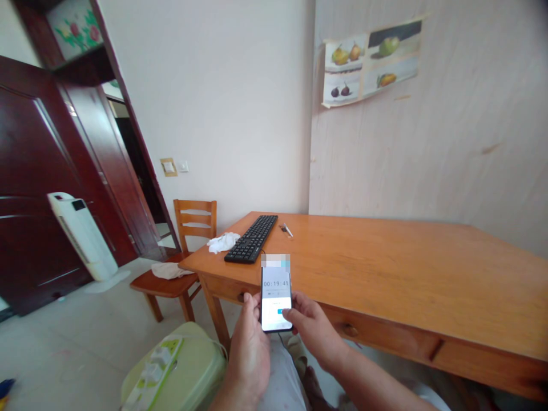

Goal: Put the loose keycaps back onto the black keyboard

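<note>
A smartphone (276,294) is held upright between both hands in front of the table's near edge. Its lit screen reads 00:19:41, with a small blue button low on it and a blurred patch across the top. My left hand (250,348) is closed around the phone's left side, thumb along that edge. From the right, my right hand (310,325) grips the other edge, and its thumb touches the screen beside the blue button. The fingers behind the phone are mostly hidden.
On the wooden table (385,257) lie a black keyboard (252,240), a white cloth (223,242) and a small pen-like item (287,229). A wooden chair (194,220) stands left. Nearer is a pale green stool or bin (197,365) bearing a power strip (156,371). A white tower fan (85,240) stands by the door.
</note>
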The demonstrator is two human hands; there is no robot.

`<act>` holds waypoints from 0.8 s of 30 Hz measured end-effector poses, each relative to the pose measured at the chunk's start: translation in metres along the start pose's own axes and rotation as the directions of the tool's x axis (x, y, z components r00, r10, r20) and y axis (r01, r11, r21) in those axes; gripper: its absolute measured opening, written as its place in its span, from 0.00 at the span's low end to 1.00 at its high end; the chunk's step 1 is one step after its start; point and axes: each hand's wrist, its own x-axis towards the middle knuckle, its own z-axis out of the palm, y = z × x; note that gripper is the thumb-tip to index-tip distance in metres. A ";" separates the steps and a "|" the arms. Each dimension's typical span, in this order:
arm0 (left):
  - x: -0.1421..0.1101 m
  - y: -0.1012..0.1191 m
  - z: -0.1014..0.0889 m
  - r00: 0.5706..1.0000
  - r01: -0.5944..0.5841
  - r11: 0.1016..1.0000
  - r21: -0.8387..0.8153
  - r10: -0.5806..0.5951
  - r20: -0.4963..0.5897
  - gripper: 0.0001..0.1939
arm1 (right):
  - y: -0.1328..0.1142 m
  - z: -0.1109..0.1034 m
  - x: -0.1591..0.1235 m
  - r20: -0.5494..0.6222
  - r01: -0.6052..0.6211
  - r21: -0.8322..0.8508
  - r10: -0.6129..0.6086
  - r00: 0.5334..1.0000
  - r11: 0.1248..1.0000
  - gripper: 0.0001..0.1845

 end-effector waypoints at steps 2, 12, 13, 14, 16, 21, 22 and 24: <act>-0.001 0.001 0.001 1.000 0.000 1.000 0.000 0.000 -0.004 0.25 | 0.001 0.000 0.001 -0.007 0.011 -0.013 -0.011 1.000 1.000 0.14; 0.003 0.000 0.001 1.000 0.029 0.999 -0.018 -0.029 -0.011 0.25 | 0.004 0.000 0.002 -0.011 0.035 -0.004 -0.035 0.999 0.999 0.12; 0.003 0.000 0.001 0.999 0.032 0.999 -0.021 -0.032 -0.017 0.25 | 0.004 0.000 0.002 -0.010 0.040 -0.001 -0.040 0.999 0.999 0.12; 0.003 0.000 0.001 0.999 0.033 0.999 -0.023 -0.034 -0.021 0.25 | 0.005 0.000 0.003 -0.005 0.044 0.002 -0.044 0.999 0.999 0.12; 0.003 0.000 0.001 0.999 0.031 0.999 -0.027 -0.032 -0.023 0.25 | 0.005 -0.001 0.003 0.008 0.054 0.010 -0.054 0.999 0.998 0.12; 0.002 -0.002 -0.001 0.999 0.036 0.999 -0.035 -0.037 -0.018 0.24 | 0.003 -0.005 0.012 0.003 0.045 0.087 -0.045 0.999 0.995 0.17; 0.003 -0.004 -0.002 0.999 0.035 0.999 -0.037 -0.035 -0.018 0.23 | 0.003 -0.006 0.016 -0.008 0.051 0.108 -0.050 0.999 0.993 0.20; 0.004 -0.008 -0.006 1.000 0.020 0.999 -0.039 -0.021 -0.019 0.21 | 0.002 -0.009 0.024 -0.051 0.093 0.132 -0.087 0.995 0.987 0.27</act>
